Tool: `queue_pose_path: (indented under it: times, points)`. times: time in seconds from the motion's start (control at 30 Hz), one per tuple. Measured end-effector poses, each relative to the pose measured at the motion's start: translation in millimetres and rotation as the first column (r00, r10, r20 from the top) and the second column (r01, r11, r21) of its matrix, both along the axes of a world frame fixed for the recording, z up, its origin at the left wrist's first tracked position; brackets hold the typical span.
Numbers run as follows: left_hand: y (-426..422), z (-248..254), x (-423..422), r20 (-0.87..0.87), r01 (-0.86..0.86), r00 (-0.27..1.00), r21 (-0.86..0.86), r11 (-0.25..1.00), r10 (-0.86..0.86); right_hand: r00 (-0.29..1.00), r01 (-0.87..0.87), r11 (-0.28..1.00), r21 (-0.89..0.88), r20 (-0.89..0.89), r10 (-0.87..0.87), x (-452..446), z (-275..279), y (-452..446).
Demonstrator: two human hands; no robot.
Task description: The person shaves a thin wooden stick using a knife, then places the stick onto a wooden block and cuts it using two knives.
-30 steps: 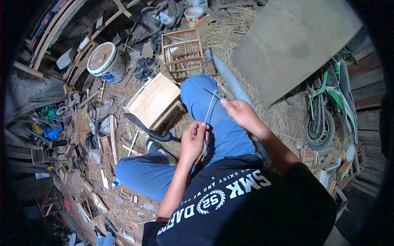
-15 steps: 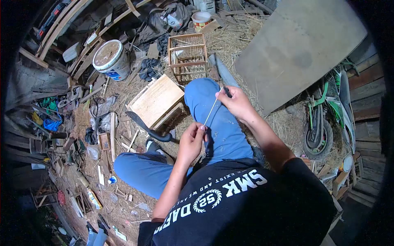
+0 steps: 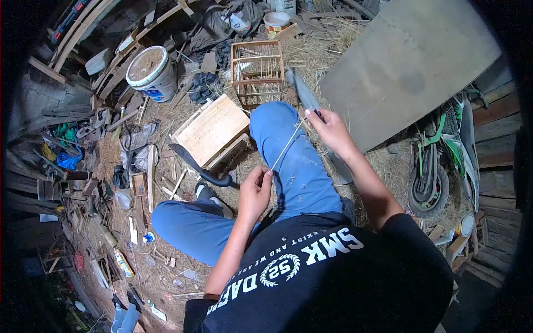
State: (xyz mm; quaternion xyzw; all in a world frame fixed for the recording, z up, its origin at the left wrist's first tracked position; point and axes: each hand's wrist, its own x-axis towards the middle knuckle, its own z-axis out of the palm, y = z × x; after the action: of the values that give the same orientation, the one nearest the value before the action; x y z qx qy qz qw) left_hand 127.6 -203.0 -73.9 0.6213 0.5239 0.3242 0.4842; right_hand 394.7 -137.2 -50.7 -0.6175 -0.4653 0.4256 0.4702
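A thin wooden stick (image 3: 288,147) slants above my raised knee, between my two hands. My left hand (image 3: 256,192) is closed, pinching its lower end between thumb and fingers. At the upper end my right hand (image 3: 331,133) is closed around a small black-handled knife (image 3: 319,115), its blade mostly hidden, with the thumb close to the stick. Pale shavings dot the blue trousers (image 3: 302,172) under the stick. Left of my left hand lies a large curved blade with a black handle (image 3: 215,178), beside a wooden box (image 3: 214,130).
Ahead stands a small wooden cage (image 3: 257,72) with thin bars. A white bucket (image 3: 151,75) is at the far left, and a large board (image 3: 408,72) leans at the right above a green motorbike (image 3: 433,161). Straw and wood scraps cover the floor.
My right hand has moved slightly up and right, toward the stick's far end. My left hand has shifted a little left and still pinches the lower end.
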Motion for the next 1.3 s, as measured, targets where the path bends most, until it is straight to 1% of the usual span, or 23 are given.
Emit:
queue_pose_path:
  times: [0.07,0.1,0.17,0.2,0.23,0.3,0.33,0.37,0.43,0.5,0.57,0.6,0.67,0.8,0.87,0.9,0.97,1.0,1.07,1.1,1.17,1.2,1.3]
  points:
    - [3,-8,4,0.024,-0.013,1.0,-0.017,1.0,0.013,0.969,-0.051,0.997,-0.063,0.24,0.065,5,-9,-10]
    - [5,-11,7,0.027,-0.012,1.0,-0.018,1.0,0.013,0.968,-0.05,0.997,-0.065,0.243,0.064,3,-5,-17]
    - [7,-16,12,0.147,-0.013,0.989,-0.08,0.997,0.025,0.877,-0.092,0.975,-0.204,0.447,0.176,-3,7,-37]
    - [9,-17,14,0.151,-0.011,0.988,-0.082,0.997,0.023,0.869,-0.106,0.986,-0.131,0.471,0.156,-8,5,-47]
    - [10,-17,15,0.154,0.018,0.988,-0.108,0.994,-0.001,0.867,-0.102,0.986,-0.134,0.474,0.154,-9,6,-53]
    - [12,-20,18,0.161,0.051,0.987,-0.134,0.99,-0.029,0.755,-0.166,0.957,-0.236,0.594,0.277,-12,11,-63]
    - [13,-23,19,0.165,0.065,0.985,-0.136,0.989,-0.043,0.736,-0.178,0.973,-0.143,0.637,0.229,-13,3,-67]
    - [13,-26,21,0.168,0.079,0.984,-0.137,0.987,-0.056,0.736,-0.174,0.974,-0.144,0.638,0.226,-14,2,-71]
    - [14,-24,22,0.154,0.086,0.986,-0.141,0.986,-0.064,0.668,-0.228,0.96,-0.16,0.692,0.274,-15,1,-74]
    - [14,-23,23,0.139,0.089,0.988,-0.148,0.985,-0.069,0.656,-0.241,0.96,-0.145,0.704,0.271,-15,1,-75]
    - [12,-24,27,0.227,0.057,0.974,-0.175,0.983,-0.016,0.612,-0.287,0.954,-0.09,0.749,0.255,-15,-1,-74]
    - [12,-24,28,0.227,0.054,0.974,-0.173,0.983,-0.014,0.611,-0.289,0.953,-0.088,0.749,0.255,-15,0,-72]
    - [10,-25,28,0.14,0.029,0.99,-0.183,0.983,-0.003,0.565,-0.339,0.938,-0.076,0.781,0.267,-17,2,-72]
    - [7,-24,32,0.165,0.017,0.986,-0.188,0.982,0.014,0.561,-0.35,0.936,-0.033,0.793,0.238,-19,-11,-71]
    - [7,-29,32,0.134,0.001,0.991,-0.119,0.993,0.016,0.55,-0.349,0.937,-0.026,0.804,0.227,-20,-11,-68]
    - [6,-33,30,0.129,0.0,0.991,-0.124,0.992,0.016,0.554,-0.349,0.937,-0.028,0.8,0.23,-21,-11,-69]
    - [6,-41,29,0.082,-0.037,0.996,-0.026,0.999,0.039,0.548,-0.334,0.94,-0.065,0.799,0.249,-21,-8,-67]
    - [7,-39,29,0.082,-0.033,0.996,-0.022,0.999,0.034,0.549,-0.33,0.942,-0.061,0.799,0.244,-21,-7,-67]
    - [4,-35,25,0.137,-0.018,0.99,-0.067,0.998,0.027,0.536,-0.326,0.943,-0.068,0.809,0.244,-22,-6,-68]
    - [3,-33,22,0.135,-0.017,0.991,-0.069,0.997,0.026,0.537,-0.325,0.943,-0.07,0.807,0.245,-22,-6,-69]
    - [0,-28,12,0.122,0.053,0.992,-0.134,0.99,-0.036,0.554,-0.294,0.953,-0.073,0.799,0.232,-23,-5,-70]
    - [-3,-26,8,0.121,0.054,0.992,-0.133,0.99,-0.038,0.555,-0.294,0.953,-0.071,0.799,0.231,-22,-5,-70]
    - [-19,-22,-11,0.102,0.066,0.994,-0.217,0.974,-0.044,0.563,-0.276,0.96,-0.047,0.802,0.202,-20,-7,-73]
